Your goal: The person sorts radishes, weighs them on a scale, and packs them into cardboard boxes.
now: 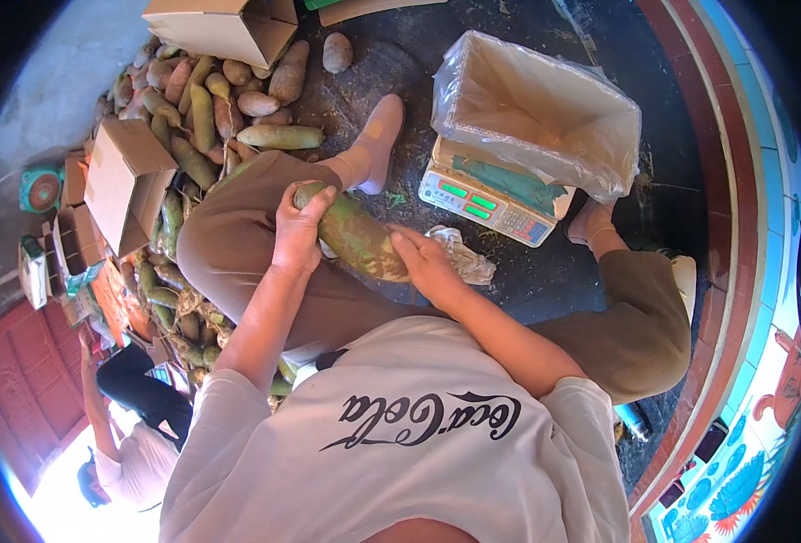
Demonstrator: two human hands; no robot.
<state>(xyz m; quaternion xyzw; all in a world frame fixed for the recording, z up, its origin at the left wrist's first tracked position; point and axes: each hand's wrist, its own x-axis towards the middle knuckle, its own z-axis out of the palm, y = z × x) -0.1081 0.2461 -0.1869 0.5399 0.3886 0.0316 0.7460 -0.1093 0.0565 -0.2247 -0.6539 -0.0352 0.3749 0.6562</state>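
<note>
Where left hand (301, 228) and right hand (425, 264) hold it, grip half-curled, thick green vegetable (357, 233), brown-mottled

Gap between left foot (382, 136) and scale (486, 206); lined box (545, 109) blocks beyond scale.

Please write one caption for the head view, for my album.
Left hand and right hand hold a big green vegetable, near a digital scale and plastic-lined box.
</note>
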